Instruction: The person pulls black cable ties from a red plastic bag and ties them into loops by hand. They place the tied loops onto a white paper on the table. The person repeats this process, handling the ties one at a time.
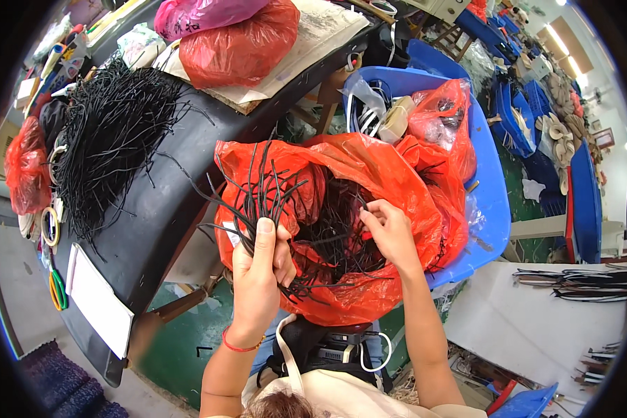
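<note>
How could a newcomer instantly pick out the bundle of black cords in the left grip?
Find the open red bag. Over its left side, the left grip holds the bundle. Unlike the tangle inside and the tabletop heap, it's held and fanned.

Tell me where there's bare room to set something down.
The smooth black table has a mostly bare strip between the heap of thin black cords and its right edge. The flat white surface is bare left of the long dark strips. Crowded: the blue plastic bin and large open red plastic bag.
</note>
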Demonstrator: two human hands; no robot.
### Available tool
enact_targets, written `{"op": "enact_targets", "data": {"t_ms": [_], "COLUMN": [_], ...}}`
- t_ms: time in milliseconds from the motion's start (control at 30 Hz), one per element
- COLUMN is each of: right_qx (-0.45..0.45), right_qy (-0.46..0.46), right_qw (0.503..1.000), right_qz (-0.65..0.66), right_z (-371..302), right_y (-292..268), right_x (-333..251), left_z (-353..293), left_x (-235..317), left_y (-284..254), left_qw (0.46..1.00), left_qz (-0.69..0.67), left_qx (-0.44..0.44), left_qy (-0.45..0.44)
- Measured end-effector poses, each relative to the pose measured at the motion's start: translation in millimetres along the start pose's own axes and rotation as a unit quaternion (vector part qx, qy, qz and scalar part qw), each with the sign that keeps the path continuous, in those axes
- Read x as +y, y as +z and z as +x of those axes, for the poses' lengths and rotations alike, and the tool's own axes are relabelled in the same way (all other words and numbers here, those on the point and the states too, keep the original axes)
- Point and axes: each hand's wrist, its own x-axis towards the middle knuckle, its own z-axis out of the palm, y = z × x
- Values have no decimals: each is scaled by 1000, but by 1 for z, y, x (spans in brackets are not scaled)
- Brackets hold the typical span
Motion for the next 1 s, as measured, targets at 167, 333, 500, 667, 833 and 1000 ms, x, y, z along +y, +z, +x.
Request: {"op": "enact_targets", "data": {"t_ms": [167,333,500,667,833,1000], "right_qx": [107,181,156,87,-18,-175], "right_qy": [-142,-247,-296,-377,-357,-268], "right_qw": [977,928,931,909,926,903], "right_qz": [-114,-211,-146,-153,-123,-288], "right_z": [-14,-25,-41,-64,-92,-68], "right_y": [-20,-32,-24,9,22,-23], "right_x": [-21,-53,-83,-92,-81,-44], "left_z": [-1,0,0,-4,-6,-10], "left_x": [2,-4,-12,-12,-11,-9], "left_y": [5,8,11,19,5,-11], "left_qw": [1000,999,997,995,998,995], "left_qz": [2,7,37,14,58,103], "left_qx": [-2,-35,-61,-81,-32,-13], "left_qy": [12,-13,-21,-47,-11,15]}}
